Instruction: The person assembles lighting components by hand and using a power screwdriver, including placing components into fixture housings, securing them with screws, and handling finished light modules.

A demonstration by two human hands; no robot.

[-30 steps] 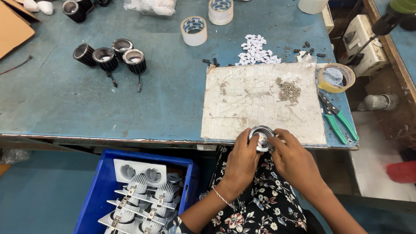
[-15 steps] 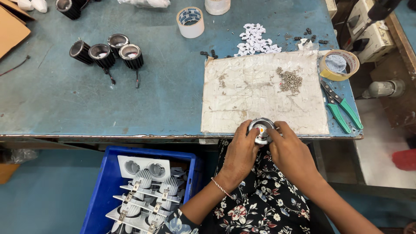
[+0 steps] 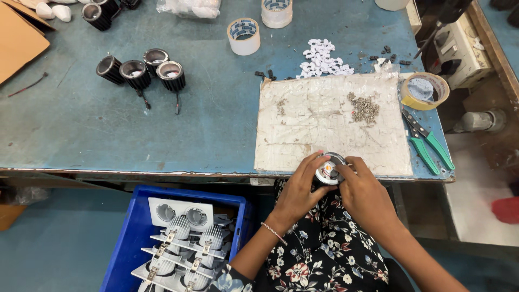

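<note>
My left hand (image 3: 300, 186) and right hand (image 3: 367, 192) keep a closed grip on the round lamp (image 3: 328, 168), as a moment ago, at the counter (image 3: 162, 135) edge over the white mat (image 3: 324, 124); little has shifted.

both hands gripping a small round lamp housing (image 3: 328, 170) at bench edge, left hand (image 3: 299, 189) & right hand (image 3: 363, 192) either side, screw pile (image 3: 365, 110) on worn mat (image 3: 324, 130), blue crate (image 3: 130, 238) w/ fixtures below, green pliers (image 3: 427, 141) rt side

Worn blue table (image 3: 162, 124), white mat (image 3: 324, 121), tape rolls (image 3: 243, 35), pliers (image 3: 427, 141)
</note>
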